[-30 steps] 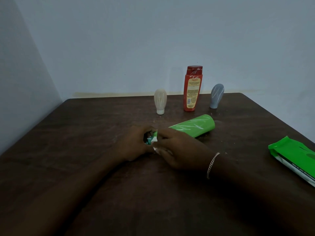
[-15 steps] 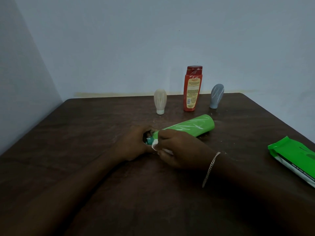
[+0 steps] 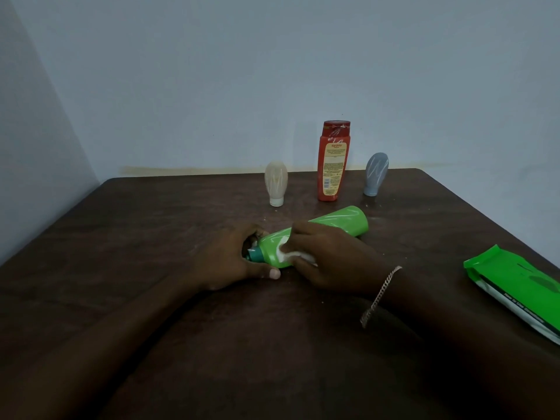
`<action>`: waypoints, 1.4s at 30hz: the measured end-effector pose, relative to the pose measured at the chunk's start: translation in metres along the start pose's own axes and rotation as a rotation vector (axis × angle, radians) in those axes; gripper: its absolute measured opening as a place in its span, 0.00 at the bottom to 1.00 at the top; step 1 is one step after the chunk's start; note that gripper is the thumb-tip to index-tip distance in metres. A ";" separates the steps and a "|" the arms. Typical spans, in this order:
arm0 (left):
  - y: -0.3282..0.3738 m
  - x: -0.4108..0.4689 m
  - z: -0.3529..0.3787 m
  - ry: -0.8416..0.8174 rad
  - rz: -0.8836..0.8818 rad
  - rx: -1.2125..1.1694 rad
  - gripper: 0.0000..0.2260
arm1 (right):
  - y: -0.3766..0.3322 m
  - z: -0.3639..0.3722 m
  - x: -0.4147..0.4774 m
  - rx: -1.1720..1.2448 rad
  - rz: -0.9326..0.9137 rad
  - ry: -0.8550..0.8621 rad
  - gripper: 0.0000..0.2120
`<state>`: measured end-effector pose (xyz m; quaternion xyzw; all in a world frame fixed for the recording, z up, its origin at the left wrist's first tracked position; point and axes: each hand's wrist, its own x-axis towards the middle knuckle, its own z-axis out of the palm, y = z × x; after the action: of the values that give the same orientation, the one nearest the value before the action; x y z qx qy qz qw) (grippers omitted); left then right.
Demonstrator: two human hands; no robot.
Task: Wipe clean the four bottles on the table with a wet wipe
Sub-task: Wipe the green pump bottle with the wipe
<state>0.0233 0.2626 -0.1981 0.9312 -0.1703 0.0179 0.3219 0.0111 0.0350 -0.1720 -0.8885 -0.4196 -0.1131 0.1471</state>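
A green bottle (image 3: pixel 339 224) lies on its side on the dark brown table (image 3: pixel 151 237), its teal cap pointing left. My left hand (image 3: pixel 224 262) grips the cap end, fingers curled round it. My right hand (image 3: pixel 327 259) holds a white wet wipe (image 3: pixel 288 256) and presses it against the bottle's shoulder. Behind stand a beige bottle (image 3: pixel 276 182) on its white cap, a tall red bottle (image 3: pixel 332 161) and a grey bottle (image 3: pixel 375 173) on its cap.
A green pack of wet wipes (image 3: pixel 515 286) lies at the table's right edge. Pale walls close the table in at the back and on the left.
My right hand with the wipe has slid from the cap up onto the bottle's shoulder. The cap end and more of the green body now show between my hands.
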 end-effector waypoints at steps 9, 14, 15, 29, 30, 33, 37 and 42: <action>0.009 0.004 0.009 0.086 0.000 0.188 0.31 | 0.020 -0.010 -0.005 0.015 0.102 0.103 0.08; 0.009 0.005 0.010 0.078 -0.006 0.198 0.33 | 0.028 -0.019 -0.006 0.038 0.103 -0.009 0.05; 0.010 0.004 0.010 0.080 -0.006 0.202 0.31 | 0.034 -0.023 -0.007 0.030 0.136 0.010 0.05; 0.007 -0.002 0.010 0.196 0.003 0.056 0.29 | 0.062 -0.033 -0.018 0.078 0.219 0.086 0.04; 0.007 -0.003 0.010 0.202 0.009 0.044 0.28 | 0.070 -0.035 -0.021 0.068 0.273 0.144 0.04; 0.006 -0.002 0.011 0.201 0.023 0.034 0.28 | 0.082 -0.034 -0.023 0.084 0.408 0.307 0.06; 0.002 0.000 0.011 0.185 0.029 0.003 0.30 | 0.049 -0.015 -0.007 0.084 0.244 0.267 0.08; -0.003 0.000 0.011 0.176 0.048 -0.055 0.29 | 0.056 -0.023 -0.014 0.120 0.196 0.131 0.06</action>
<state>0.0233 0.2581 -0.2081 0.9125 -0.1640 0.1024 0.3605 0.0438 -0.0168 -0.1646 -0.9056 -0.3262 -0.1307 0.2377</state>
